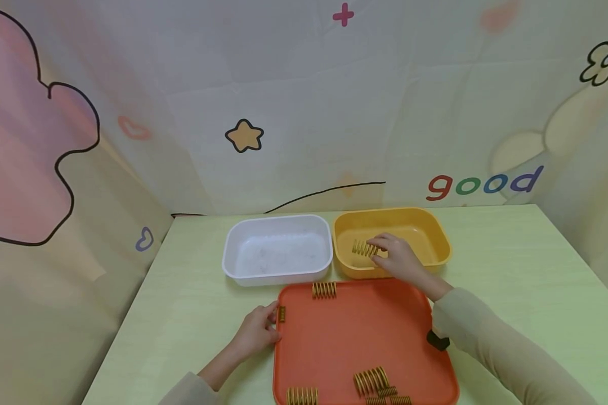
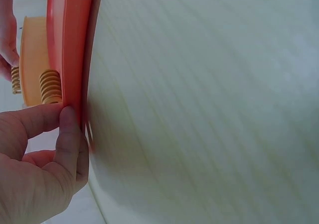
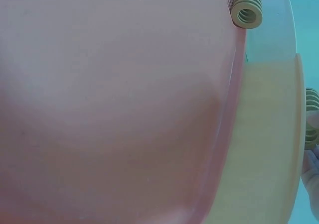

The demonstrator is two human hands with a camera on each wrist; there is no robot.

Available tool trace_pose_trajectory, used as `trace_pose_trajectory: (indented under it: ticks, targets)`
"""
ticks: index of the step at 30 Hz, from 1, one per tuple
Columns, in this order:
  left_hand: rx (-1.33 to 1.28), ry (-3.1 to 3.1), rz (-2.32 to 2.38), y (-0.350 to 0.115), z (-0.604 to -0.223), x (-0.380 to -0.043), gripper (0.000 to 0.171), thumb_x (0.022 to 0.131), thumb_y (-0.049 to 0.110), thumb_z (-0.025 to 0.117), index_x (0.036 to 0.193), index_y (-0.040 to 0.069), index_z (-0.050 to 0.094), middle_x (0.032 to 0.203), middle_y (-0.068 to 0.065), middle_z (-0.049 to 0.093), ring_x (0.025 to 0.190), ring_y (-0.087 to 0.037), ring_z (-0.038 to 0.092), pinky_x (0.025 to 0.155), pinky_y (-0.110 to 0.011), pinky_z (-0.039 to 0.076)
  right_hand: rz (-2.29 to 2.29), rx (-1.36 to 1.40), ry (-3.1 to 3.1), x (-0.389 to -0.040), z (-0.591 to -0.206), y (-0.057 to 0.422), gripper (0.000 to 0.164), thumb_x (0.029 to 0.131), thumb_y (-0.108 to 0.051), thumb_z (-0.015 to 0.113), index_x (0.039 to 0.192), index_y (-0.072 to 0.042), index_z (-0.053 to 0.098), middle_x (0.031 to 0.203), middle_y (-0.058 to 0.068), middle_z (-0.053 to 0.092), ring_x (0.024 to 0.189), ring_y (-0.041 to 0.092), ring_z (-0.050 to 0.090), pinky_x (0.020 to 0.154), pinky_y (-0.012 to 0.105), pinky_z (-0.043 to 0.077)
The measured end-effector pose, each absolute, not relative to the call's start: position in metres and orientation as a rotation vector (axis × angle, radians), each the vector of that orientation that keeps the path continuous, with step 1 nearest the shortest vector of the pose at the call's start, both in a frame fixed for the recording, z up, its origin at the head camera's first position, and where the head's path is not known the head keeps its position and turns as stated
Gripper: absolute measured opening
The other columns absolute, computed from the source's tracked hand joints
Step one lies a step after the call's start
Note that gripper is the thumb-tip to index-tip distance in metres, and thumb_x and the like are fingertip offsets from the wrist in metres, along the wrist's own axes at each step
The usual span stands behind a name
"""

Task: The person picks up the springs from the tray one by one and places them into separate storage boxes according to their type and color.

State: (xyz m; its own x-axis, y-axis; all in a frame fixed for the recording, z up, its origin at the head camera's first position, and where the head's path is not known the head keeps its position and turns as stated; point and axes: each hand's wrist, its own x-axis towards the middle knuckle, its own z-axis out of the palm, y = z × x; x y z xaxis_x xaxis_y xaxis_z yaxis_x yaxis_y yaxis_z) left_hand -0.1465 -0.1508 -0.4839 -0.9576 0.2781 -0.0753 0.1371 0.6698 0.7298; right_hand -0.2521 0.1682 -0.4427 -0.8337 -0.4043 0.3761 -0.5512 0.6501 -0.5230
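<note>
A large gold coil spring is pinched by its right end between the thumb and fingers of my right hand, over the yellow bin. My left hand grips the left rim of the red tray, thumb and fingers on either side of the edge in the left wrist view. Just inside that rim, beside the fingertips, stands a small spring. Another large spring lies along the tray's far edge. Several springs of two sizes, one a large spring, lie at the tray's near side.
A white bin stands left of the yellow one, both behind the tray on the pale table. A black object shows at the tray's right edge, beside the right sleeve. A printed curtain hangs behind the table.
</note>
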Motion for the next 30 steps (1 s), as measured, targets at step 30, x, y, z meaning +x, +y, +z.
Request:
trace_pose_trajectory:
  ticks: [30]
  targets:
    - [0.334, 2.688, 1.165, -0.152, -0.484, -0.147, 0.066, 0.065, -0.007, 0.065, 0.126, -0.010, 0.041, 0.079, -0.008, 0.047, 0.059, -0.008, 0.048, 0.051, -0.016, 0.041, 0.926, 0.681, -2.742, -0.270, -0.445, 0.169, 0.031, 0.076, -0.004, 0.063, 0.107, 0.004, 0.060, 0.102, 0.018, 0.059, 0.089, 0.032, 0.057, 0.075, 0.044, 0.048]
